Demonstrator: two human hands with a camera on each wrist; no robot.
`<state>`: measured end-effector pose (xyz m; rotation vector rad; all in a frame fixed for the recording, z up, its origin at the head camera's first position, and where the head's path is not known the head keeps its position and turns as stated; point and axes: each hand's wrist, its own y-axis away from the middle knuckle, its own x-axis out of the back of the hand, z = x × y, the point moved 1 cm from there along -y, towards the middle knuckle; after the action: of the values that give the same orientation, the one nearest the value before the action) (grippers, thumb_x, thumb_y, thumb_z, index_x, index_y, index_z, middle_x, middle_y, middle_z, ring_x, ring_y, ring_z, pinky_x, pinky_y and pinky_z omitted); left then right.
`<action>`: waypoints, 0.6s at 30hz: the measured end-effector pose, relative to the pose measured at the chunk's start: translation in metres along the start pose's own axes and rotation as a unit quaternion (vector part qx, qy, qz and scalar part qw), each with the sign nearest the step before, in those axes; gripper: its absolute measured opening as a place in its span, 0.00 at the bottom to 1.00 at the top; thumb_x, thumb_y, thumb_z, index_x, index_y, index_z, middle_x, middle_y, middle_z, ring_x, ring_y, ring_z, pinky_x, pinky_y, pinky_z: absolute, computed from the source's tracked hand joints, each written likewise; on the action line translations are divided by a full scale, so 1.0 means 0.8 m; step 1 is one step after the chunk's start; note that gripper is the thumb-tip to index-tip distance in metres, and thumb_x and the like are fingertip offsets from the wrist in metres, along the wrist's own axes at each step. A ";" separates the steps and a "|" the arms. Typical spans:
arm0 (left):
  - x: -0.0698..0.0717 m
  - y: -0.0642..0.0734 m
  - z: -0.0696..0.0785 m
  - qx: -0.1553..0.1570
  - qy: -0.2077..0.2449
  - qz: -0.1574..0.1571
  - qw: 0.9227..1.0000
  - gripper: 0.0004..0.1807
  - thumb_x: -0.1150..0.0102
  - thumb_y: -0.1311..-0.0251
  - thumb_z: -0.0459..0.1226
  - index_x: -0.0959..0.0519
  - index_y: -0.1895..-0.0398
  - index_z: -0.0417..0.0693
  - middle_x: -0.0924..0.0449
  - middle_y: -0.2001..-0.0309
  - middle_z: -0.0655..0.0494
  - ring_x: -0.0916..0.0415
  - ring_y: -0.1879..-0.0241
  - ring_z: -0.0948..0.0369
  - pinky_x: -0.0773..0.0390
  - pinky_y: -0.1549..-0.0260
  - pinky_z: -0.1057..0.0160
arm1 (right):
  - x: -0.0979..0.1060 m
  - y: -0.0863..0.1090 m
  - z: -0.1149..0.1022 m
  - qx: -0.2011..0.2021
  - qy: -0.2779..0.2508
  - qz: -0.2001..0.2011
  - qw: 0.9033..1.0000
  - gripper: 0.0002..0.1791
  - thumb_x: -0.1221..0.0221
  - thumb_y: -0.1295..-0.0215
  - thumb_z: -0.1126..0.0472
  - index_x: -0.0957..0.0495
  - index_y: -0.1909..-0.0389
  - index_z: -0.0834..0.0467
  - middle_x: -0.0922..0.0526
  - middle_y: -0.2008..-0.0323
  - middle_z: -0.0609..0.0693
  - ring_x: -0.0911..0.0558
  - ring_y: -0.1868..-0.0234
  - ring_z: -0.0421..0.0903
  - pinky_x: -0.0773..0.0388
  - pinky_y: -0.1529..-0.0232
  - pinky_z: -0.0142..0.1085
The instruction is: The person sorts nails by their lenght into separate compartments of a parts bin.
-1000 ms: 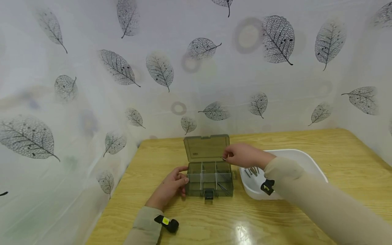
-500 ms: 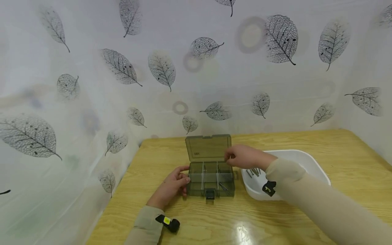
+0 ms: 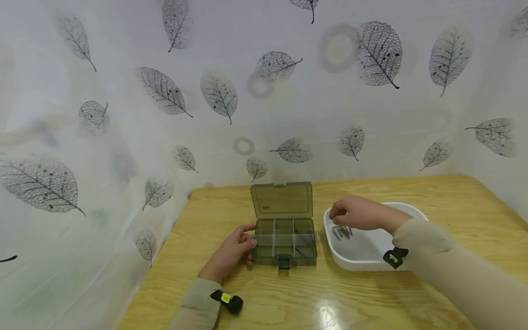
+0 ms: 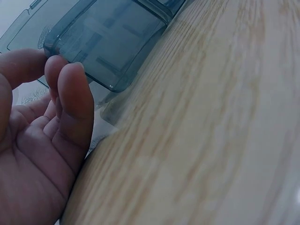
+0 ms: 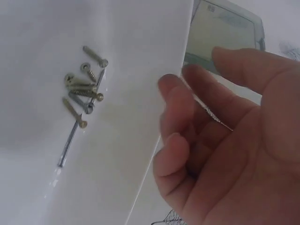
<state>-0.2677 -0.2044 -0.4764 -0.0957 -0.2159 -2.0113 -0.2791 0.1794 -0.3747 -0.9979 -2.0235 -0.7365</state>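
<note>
My left hand (image 3: 232,251) rests against the left side of a smoky, see-through compartment box (image 3: 283,251). Its lid (image 3: 282,200) stands up at the back. In the left wrist view, loosely bent fingers (image 4: 77,93) meet the box's corner. Thin dark nails (image 3: 303,253) lie in the right-hand compartments. Over the left part of a white tray (image 3: 350,265) hovers my right hand (image 3: 363,213), holding nothing, fingers loosely bent. Beneath it several screws (image 5: 75,110) lie in a small heap in the tray, with a long nail (image 5: 69,145) under them.
Box and tray stand side by side on a wood-grain table (image 3: 264,302). Behind and to the left hangs a pale leaf-print curtain (image 3: 231,41). A black latch (image 3: 283,262) sits at the front of the box.
My right hand has let go of a thin nail at the box's back right compartment and moved right, over the tray. The left hand keeps its place at the box.
</note>
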 end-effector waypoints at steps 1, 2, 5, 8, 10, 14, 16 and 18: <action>0.000 0.000 0.001 -0.001 0.001 0.000 1.000 0.30 0.44 0.26 0.38 0.40 0.24 0.46 0.26 0.59 0.46 0.26 0.72 0.57 0.18 0.69 0.57 | 0.001 0.006 0.003 -0.004 -0.004 -0.003 1.000 0.14 0.43 0.27 0.58 0.17 0.46 0.57 0.16 0.54 0.47 0.17 0.58 0.44 0.19 0.57 0.44; -0.001 0.000 0.001 0.000 0.001 0.000 1.000 0.31 0.44 0.26 0.38 0.40 0.24 0.46 0.26 0.59 0.46 0.26 0.72 0.57 0.18 0.69 0.57 | 0.002 0.013 0.006 -0.011 -0.009 -0.007 1.000 0.15 0.42 0.26 0.58 0.18 0.45 0.58 0.16 0.53 0.47 0.17 0.58 0.45 0.19 0.58 0.43; -0.003 0.000 0.003 0.001 0.003 0.000 1.000 0.31 0.43 0.26 0.39 0.40 0.24 0.47 0.26 0.59 0.46 0.26 0.71 0.57 0.18 0.69 0.57 | 0.005 0.033 0.014 -0.024 -0.021 -0.013 0.999 0.17 0.42 0.26 0.57 0.19 0.43 0.60 0.17 0.51 0.50 0.17 0.60 0.47 0.19 0.62 0.40; -0.004 0.001 0.004 0.001 0.001 -0.001 1.000 0.30 0.44 0.26 0.38 0.40 0.24 0.47 0.26 0.59 0.46 0.26 0.71 0.57 0.18 0.68 0.56 | 0.005 0.051 0.025 -0.026 -0.014 -0.011 1.000 0.17 0.41 0.27 0.56 0.19 0.43 0.60 0.17 0.49 0.52 0.17 0.61 0.46 0.20 0.63 0.40; -0.003 0.001 0.005 0.000 -0.003 -0.002 1.000 0.30 0.44 0.25 0.38 0.40 0.24 0.48 0.26 0.58 0.45 0.26 0.71 0.57 0.18 0.68 0.56 | 0.004 0.058 0.032 -0.025 0.002 -0.004 1.000 0.18 0.39 0.28 0.55 0.19 0.44 0.60 0.17 0.49 0.53 0.17 0.59 0.47 0.19 0.62 0.42; -0.001 0.000 0.003 -0.001 -0.008 0.000 1.000 0.30 0.44 0.25 0.38 0.40 0.24 0.48 0.26 0.58 0.43 0.25 0.71 0.56 0.18 0.68 0.56 | -0.004 0.062 0.049 -0.022 0.045 0.021 0.999 0.18 0.38 0.30 0.56 0.18 0.44 0.60 0.17 0.49 0.53 0.18 0.49 0.54 0.21 0.50 0.52; -0.001 0.000 0.001 0.001 -0.007 0.001 1.000 0.30 0.44 0.26 0.38 0.40 0.24 0.47 0.26 0.58 0.43 0.25 0.71 0.57 0.18 0.68 0.56 | -0.012 0.060 0.059 -0.019 0.058 0.034 0.998 0.18 0.38 0.30 0.57 0.18 0.44 0.61 0.17 0.48 0.54 0.21 0.44 0.59 0.25 0.44 0.57; -0.002 0.000 -0.001 0.001 -0.006 0.001 1.000 0.30 0.44 0.26 0.38 0.39 0.25 0.46 0.26 0.58 0.44 0.26 0.72 0.57 0.18 0.69 0.57 | -0.021 0.057 0.068 -0.018 0.064 0.044 0.997 0.18 0.39 0.31 0.59 0.18 0.44 0.62 0.18 0.47 0.56 0.22 0.41 0.62 0.28 0.41 0.59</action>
<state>-0.2668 -0.2029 -0.4771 -0.1066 -0.2257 -2.0080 -0.2540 0.2375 -0.4112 -1.0280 -1.8497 -0.7730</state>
